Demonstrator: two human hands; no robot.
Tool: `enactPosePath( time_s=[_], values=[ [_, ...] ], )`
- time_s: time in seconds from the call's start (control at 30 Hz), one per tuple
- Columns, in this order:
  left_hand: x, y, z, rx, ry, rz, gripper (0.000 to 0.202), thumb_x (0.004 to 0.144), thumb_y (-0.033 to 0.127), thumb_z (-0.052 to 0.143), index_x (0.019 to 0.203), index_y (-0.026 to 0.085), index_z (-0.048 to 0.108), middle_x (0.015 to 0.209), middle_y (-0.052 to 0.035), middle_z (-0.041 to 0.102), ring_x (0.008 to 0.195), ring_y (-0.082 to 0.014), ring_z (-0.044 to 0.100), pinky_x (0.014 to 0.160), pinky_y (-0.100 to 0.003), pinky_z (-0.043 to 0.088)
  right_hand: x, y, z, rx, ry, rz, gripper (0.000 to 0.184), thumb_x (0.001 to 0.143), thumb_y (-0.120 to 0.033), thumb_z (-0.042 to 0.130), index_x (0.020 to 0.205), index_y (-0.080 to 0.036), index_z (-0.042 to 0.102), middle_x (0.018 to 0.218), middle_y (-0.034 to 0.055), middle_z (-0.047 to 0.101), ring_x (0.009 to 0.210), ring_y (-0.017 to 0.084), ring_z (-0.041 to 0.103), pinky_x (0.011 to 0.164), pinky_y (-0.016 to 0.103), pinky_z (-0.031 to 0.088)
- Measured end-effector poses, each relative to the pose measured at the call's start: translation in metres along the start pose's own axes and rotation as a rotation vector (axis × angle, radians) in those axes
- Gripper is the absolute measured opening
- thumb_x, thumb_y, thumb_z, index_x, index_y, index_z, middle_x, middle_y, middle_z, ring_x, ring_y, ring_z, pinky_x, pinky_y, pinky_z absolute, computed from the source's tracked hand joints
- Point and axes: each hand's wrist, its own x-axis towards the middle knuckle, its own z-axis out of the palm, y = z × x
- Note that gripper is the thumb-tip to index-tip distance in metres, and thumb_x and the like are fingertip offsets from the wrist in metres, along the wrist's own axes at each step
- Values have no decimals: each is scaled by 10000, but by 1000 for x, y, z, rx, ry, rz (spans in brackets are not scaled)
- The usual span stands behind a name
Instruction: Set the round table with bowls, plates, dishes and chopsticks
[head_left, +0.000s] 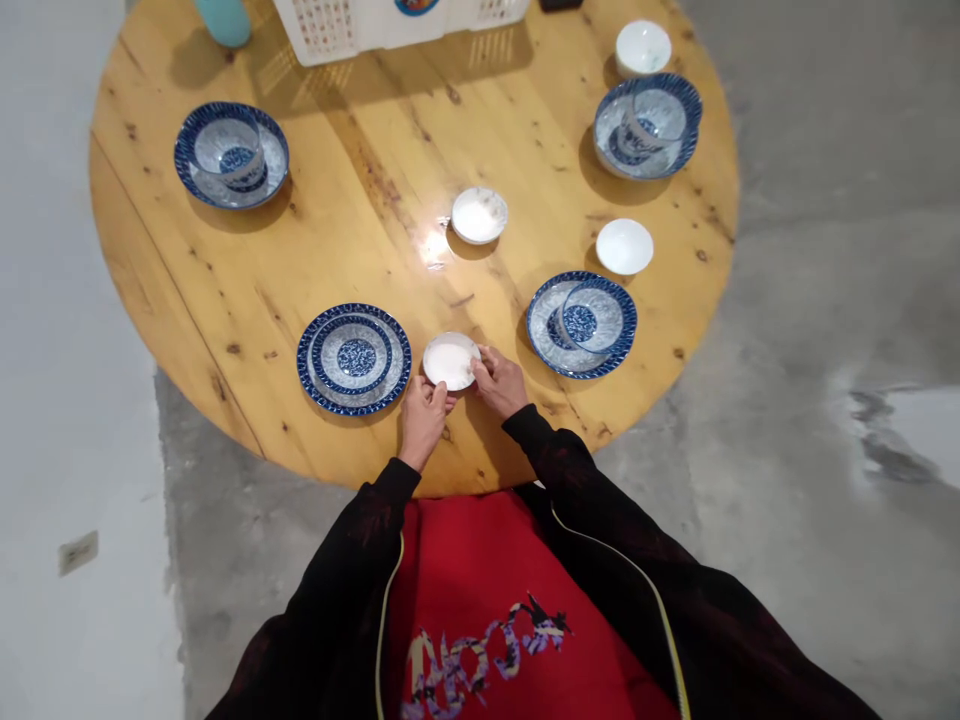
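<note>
Near the front edge of the round wooden table, a small white bowl (451, 360) is between my two hands. My left hand (424, 418) grips its lower left rim, thumb on top and fingers curled beneath. On the other side my right hand (500, 381) pinches the right rim. Just left of the bowl lies a blue-and-white plate (306, 362) with a smaller patterned dish (356, 357) on it. To the right sits another blue-rimmed plate (541, 356) carrying a blue-and-white bowl (596, 315).
Another white bowl (478, 215) stands mid-table, and a white bowl (625, 247) stands right of it. Blue-and-white stacks sit at the far left (231, 155) and far right (649, 128), the latter beside a white bowl (643, 47). A white basket (322, 30) and turquoise object (224, 20) stand behind.
</note>
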Motion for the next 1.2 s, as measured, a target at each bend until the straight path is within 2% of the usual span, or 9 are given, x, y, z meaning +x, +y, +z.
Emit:
enactPosePath(
  time_s=[0.6, 0.73, 0.87, 0.97, 1.1, 1.2],
  values=[
    [-4, 2, -5, 33, -9, -11, 204, 898, 386, 590, 906, 206, 496, 745, -36, 714, 663, -178, 724, 628, -265, 556, -2, 0, 1, 23, -14, 10, 422, 909, -459, 430, 1126, -178, 657, 724, 42, 692, 662, 220, 659, 661, 302, 499],
    [-8, 0, -13, 38, -26, 4, 264, 899, 442, 590, 932, 195, 505, 769, -53, 723, 675, -177, 717, 642, -271, 555, 7, -8, -9, -45, 91, 15, 501, 916, -536, 426, 1081, -144, 690, 603, 22, 636, 588, 217, 622, 632, 309, 477],
    [-19, -4, -24, 12, -70, -9, 336, 881, 527, 589, 915, 205, 500, 766, -30, 701, 655, -159, 688, 646, -271, 552, 50, -17, -28, -116, 272, -6, 542, 915, -558, 426, 1114, -133, 698, 602, 25, 639, 605, 212, 628, 657, 304, 471],
    [-34, -3, -34, 6, -120, -28, 320, 884, 531, 577, 899, 218, 515, 756, -16, 681, 666, -160, 684, 633, -264, 546, 101, -18, -39, -47, 304, 1, 505, 886, -525, 475, 1089, -118, 694, 659, 61, 683, 654, 224, 659, 672, 318, 499],
    [-58, 10, -47, -3, -209, -52, 235, 904, 457, 561, 862, 227, 539, 744, -21, 689, 657, -154, 674, 586, -239, 512, 163, -19, -37, 241, 280, 243, 429, 824, -409, 575, 1088, -79, 649, 658, 56, 685, 490, 180, 608, 486, 284, 482],
    [-69, 31, -56, -20, -218, -19, 208, 922, 424, 531, 853, 229, 549, 752, -28, 694, 643, -149, 663, 587, -243, 514, 188, -23, -27, 390, 266, 318, 280, 810, -345, 593, 938, -103, 650, 601, 30, 651, 396, 141, 548, 373, 246, 417]
  ],
)
